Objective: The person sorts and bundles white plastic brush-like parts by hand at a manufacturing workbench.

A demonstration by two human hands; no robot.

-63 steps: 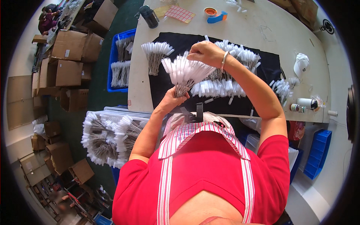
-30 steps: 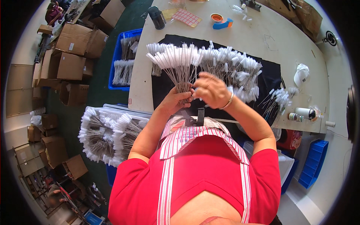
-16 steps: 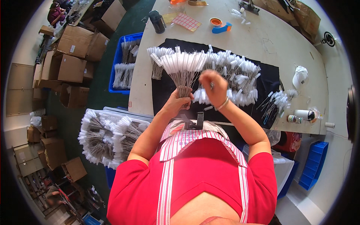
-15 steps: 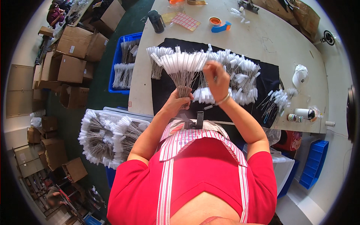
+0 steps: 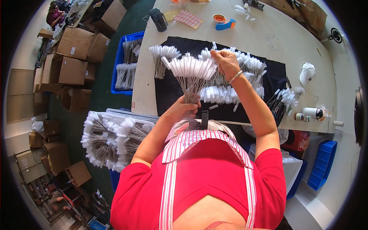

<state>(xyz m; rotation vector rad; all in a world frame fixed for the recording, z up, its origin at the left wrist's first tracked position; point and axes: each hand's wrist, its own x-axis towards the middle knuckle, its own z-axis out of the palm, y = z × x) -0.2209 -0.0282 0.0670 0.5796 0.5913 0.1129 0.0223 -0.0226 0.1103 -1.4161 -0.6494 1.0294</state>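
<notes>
My left hand is wrapped round the wire stems of a fanned bunch of white-bristled wire brushes, bristle ends up, above a black cloth. To the right of the bunch, my right hand is raised over the brush pile, its thumb and fingers drawn together. A white brush tip stands just beyond the fingers; whether they grip it is unclear. Beneath and right of this hand lies a broad pile of similar brushes, with a row nearer me. A separate bundle rests at the cloth's left.
On the pale table are a dark bottle, a tape dispenser, a white cap and a loose brush heap. Left of it, a blue crate and a grey bin hold brushes. Cardboard boxes stack farther left.
My right hand has moved up and right, away from the held bunch toward the far part of the pile. My left hand keeps the bunch, now slightly lower and fanned wider.
</notes>
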